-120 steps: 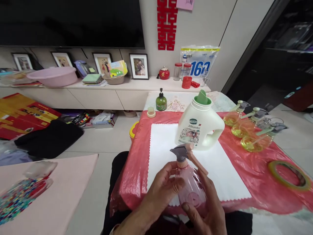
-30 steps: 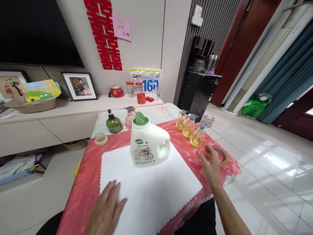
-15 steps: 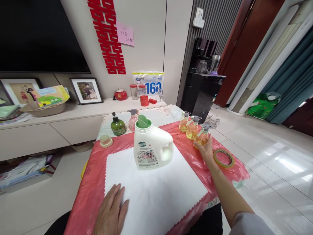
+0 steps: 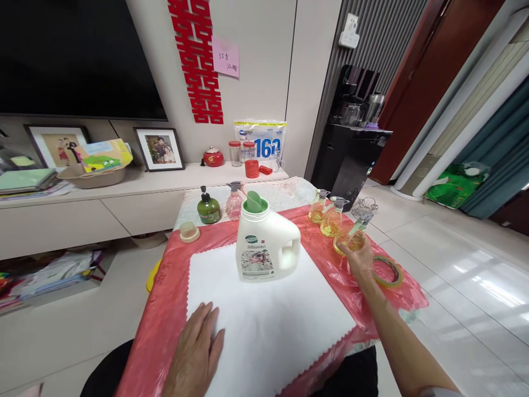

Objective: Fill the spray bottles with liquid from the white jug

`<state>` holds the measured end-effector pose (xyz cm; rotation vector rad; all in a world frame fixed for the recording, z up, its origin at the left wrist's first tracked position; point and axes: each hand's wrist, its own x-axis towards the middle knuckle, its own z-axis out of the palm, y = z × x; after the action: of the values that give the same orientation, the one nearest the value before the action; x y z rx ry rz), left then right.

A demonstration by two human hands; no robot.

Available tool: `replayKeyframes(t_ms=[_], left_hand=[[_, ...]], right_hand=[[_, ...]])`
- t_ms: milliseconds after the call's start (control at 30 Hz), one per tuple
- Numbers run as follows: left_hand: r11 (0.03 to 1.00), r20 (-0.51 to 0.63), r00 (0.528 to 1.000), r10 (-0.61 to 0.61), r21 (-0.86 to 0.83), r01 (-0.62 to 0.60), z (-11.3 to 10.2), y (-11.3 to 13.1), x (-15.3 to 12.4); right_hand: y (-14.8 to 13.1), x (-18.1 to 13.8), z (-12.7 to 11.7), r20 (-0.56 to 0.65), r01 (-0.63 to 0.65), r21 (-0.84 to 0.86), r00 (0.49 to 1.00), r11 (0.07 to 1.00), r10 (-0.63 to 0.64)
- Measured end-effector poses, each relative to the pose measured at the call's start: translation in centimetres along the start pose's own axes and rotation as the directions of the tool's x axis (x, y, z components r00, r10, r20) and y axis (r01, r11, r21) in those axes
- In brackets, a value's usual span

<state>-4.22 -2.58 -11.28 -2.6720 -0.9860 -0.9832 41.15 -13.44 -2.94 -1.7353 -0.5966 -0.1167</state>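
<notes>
My right hand point(image 4: 359, 258) is wrapped round the lower body of a clear pump bottle point(image 4: 356, 239) with yellow liquid, its grey pump head leaning a little to the right. Two like bottles of yellow liquid point(image 4: 330, 223) stand just behind it. My left hand point(image 4: 197, 344) lies flat on the white cloth point(image 4: 264, 314), fingers stretched out and holding nothing. Upright on the cloth is a white handled detergent jug point(image 4: 262, 248) with its green spout point(image 4: 255, 203) uncovered. A pale cap point(image 4: 189, 231) rests to the left on the red plastic cover point(image 4: 155, 314).
A roll of tape point(image 4: 388, 272) lies right of my right wrist. At the table's back stand a green pump bottle point(image 4: 209, 209) and a pink one point(image 4: 234, 205). Behind is a white cabinet point(image 4: 149, 182) with jars, framed photos and a basket.
The view has swung slightly left. The pump bottle in my right hand has shifted a little to the right, away from the other two. My left hand stays flat on the cloth.
</notes>
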Motion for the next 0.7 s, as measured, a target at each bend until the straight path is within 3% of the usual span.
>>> replayKeyframes(t_ms=[200,400,567,700], left_hand=[[0.999,0.032,0.999,-0.033,-0.025,0.034,0.0,0.2,0.0],[0.997,0.059,0.996,-0.07,-0.04,0.072,-0.8,1.0,0.1],[0.998,0.144,0.989,-0.013,-0.058,0.022,-3.7,2.4,-0.5],[0.976,0.212,0.967,0.144,-0.192,-0.104,-6.7,4.4,-1.7]], right_hand=[[-3.8,-2.9,-1.7,0.061,-0.006,0.054,0.998,0.999,0.003],[-6.0,-7.7,-3.5,0.122,-0.103,0.054,0.988,0.993,0.096],[-5.9,-11.3,-4.1,0.137,-0.166,0.093,0.979,0.982,0.152],[-5.8,-12.6,-4.4,0.13,-0.188,0.12,0.976,0.975,0.172]])
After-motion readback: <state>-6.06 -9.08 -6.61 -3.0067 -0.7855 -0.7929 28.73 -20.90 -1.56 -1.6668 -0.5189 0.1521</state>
